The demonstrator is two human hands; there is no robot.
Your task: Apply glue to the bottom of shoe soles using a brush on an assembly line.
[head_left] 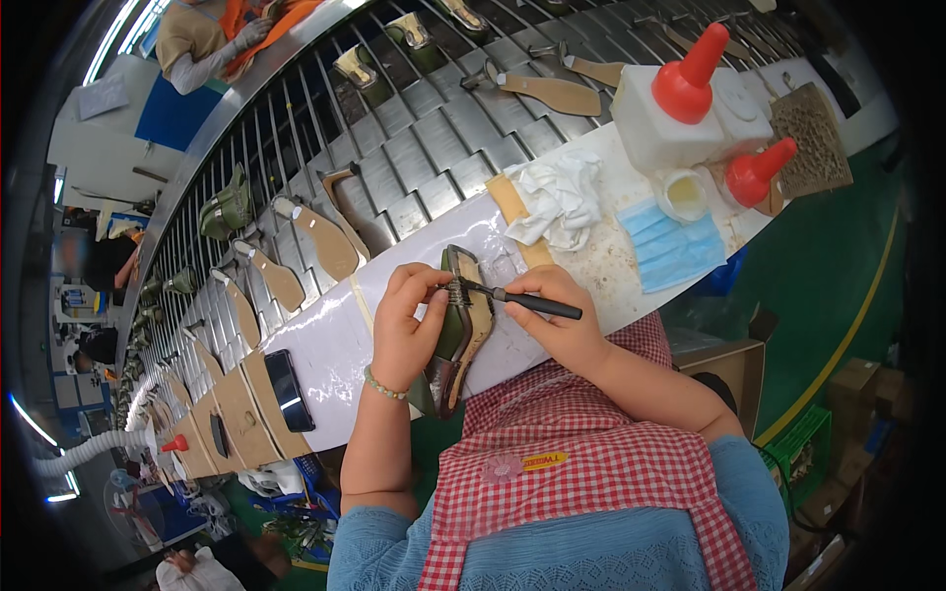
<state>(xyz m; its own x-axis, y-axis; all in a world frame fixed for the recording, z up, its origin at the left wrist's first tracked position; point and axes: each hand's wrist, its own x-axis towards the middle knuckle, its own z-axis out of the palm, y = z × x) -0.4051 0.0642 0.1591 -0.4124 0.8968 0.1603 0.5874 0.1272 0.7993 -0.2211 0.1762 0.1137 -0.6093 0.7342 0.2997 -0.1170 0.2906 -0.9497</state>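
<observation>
A green shoe (pixel 455 340) with a beige underside lies tilted on the pale work board (pixel 330 340) in front of me. My left hand (pixel 406 320) is closed at its left side, thumb and fingertips pinching at the upper edge, where small dark spiky bits show. My right hand (pixel 564 317) is closed around a black-handled tool (pixel 542 303). Its thin dark end reaches to the shoe beside my left fingertips; the exact tip is too small to make out.
Beyond the board runs a slatted metal conveyor (pixel 434 148) with green shoes and beige soles (pixel 325 241). White bottles with red caps (pixel 690 79), crumpled tissue (pixel 560 197) and a blue mask (pixel 672 244) lie at right. A phone (pixel 289 389) rests at left. Another person (pixel 212 44) works across the conveyor.
</observation>
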